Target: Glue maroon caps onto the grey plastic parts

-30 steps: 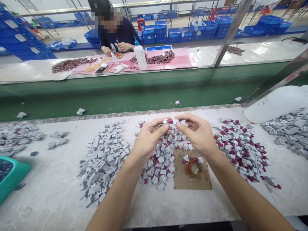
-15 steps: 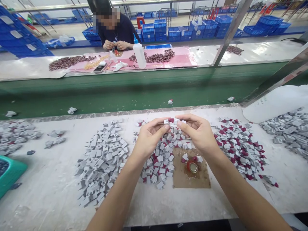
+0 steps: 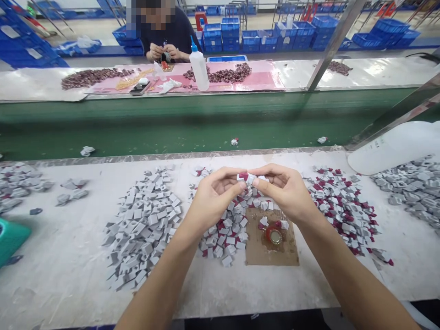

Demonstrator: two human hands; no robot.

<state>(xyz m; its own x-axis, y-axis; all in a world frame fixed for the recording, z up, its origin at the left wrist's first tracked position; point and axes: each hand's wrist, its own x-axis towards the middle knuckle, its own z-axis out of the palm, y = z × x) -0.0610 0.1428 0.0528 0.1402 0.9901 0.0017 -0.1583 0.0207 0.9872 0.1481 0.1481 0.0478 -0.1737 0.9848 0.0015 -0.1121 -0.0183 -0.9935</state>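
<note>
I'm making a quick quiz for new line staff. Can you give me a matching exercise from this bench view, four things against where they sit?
Things:
1. pile of plain grey pieces
2. brown card
3. white squeeze bottle
4. small grey and red piece

Places:
A. on the far table, beside the other person
B. pinched between the left hand and right hand
C. on the table, left of the left hand
D. on the table under the right wrist, with a red ring on it

Pairs: 1-C, 2-D, 3-A, 4-B
</note>
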